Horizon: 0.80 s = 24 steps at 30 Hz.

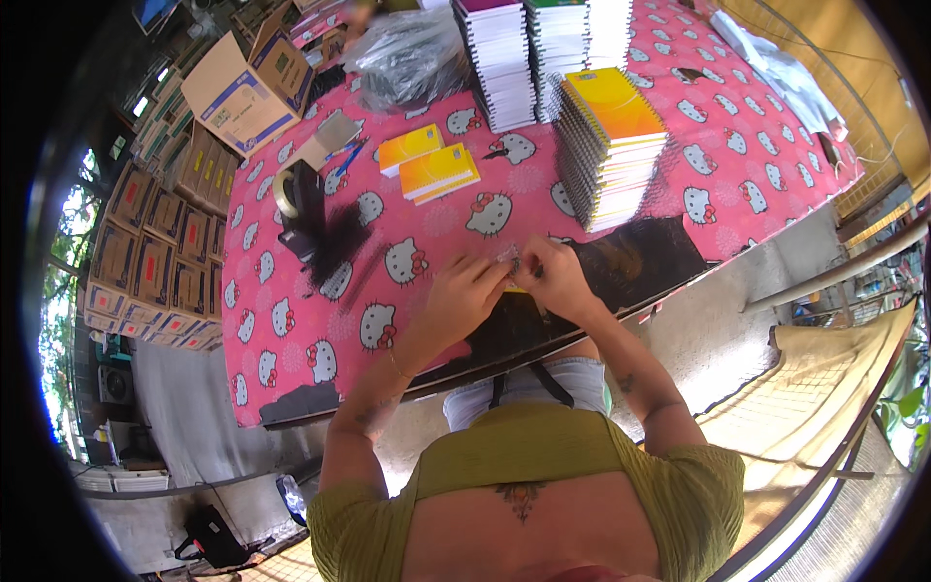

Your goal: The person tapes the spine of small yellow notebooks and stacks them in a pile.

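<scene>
At the near edge of the table my left hand (469,293) and my right hand (557,279) meet, with fingers bent and pinched together. Between the fingertips is something small and dark that I cannot make out. A bit of yellow shows under the hands, possibly a notebook, mostly covered by them. Just beyond my right hand stands a tall stack of yellow-orange spiral notebooks (615,109), black coils outward. Farther off to the left lie two small piles of yellow booklets (441,173). A heap of loose black binding coils (336,242) sits left of my hands.
A tape dispenser (303,199) stands by the coils, with pens (349,157) behind it. Taller notebook stacks (497,73), a clear plastic bag (407,60) and an open carton (247,92) are at the back. The pink tablecloth (427,335) is torn at the near edge. Boxes (150,252) stand left.
</scene>
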Each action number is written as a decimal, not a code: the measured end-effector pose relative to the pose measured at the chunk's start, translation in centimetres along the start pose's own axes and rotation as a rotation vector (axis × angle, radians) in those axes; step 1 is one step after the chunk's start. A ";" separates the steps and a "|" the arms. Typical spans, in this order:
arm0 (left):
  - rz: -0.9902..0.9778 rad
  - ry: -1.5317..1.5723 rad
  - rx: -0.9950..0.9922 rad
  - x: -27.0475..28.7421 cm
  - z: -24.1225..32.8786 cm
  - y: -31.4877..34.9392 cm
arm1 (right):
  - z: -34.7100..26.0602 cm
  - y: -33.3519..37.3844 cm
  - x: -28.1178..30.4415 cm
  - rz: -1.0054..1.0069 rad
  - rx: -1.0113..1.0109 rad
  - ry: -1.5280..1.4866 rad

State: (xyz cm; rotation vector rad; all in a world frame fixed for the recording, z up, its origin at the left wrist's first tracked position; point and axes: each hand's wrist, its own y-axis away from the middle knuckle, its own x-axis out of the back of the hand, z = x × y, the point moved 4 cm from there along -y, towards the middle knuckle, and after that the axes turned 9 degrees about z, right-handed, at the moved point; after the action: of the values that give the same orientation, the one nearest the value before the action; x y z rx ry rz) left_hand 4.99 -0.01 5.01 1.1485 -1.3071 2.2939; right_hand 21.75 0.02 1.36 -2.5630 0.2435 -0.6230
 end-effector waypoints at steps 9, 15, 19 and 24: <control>0.153 -0.063 -0.114 6.3 -0.2 -8.6 | -7.2 -3.3 11.3 0.540 0.319 0.195; 0.666 0.057 -0.393 4.7 2.9 -20.8 | 0.4 -9.6 18.0 0.594 0.036 0.062; 0.379 0.255 -0.366 -2.3 0.5 -21.2 | 3.6 -10.1 18.1 0.500 -0.071 -0.205; 0.302 0.240 -0.335 -1.4 1.4 -20.8 | 1.9 -9.3 17.6 0.468 -0.123 -0.269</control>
State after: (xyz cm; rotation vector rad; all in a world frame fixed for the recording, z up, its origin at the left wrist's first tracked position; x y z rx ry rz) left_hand 18.32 10.67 17.01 0.5818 -1.7751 2.1997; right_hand 38.64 3.91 11.27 -2.5345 0.7763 -0.0901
